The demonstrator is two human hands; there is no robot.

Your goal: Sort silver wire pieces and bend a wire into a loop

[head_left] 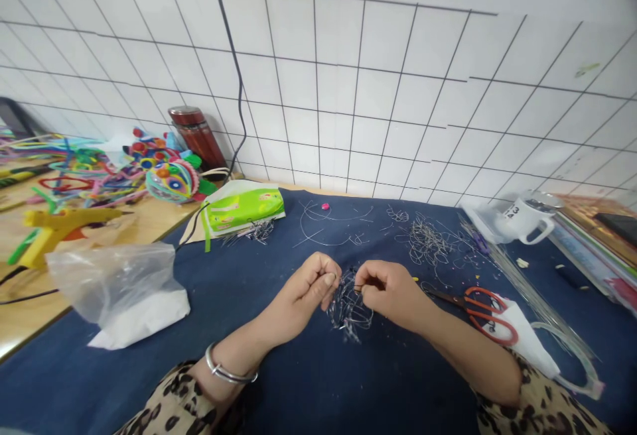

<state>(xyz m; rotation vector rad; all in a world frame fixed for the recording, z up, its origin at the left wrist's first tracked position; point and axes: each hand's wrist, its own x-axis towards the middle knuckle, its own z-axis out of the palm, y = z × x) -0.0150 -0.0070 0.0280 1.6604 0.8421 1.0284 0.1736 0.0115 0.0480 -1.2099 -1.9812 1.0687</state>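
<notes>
My left hand and my right hand are both curled in a pinch over a dark blue cloth. Between them hangs a small tangle of thin silver wire pieces, gripped at its top from both sides by my fingertips. A silver bangle circles my left wrist. More loose wire bits lie scattered on the cloth behind my right hand.
Red-handled scissors lie right of my right hand, beside long straight wires. A white mug stands at the right. A clear plastic bag, a green packet, a yellow glue gun, colourful crafts and a dark red flask are on the left.
</notes>
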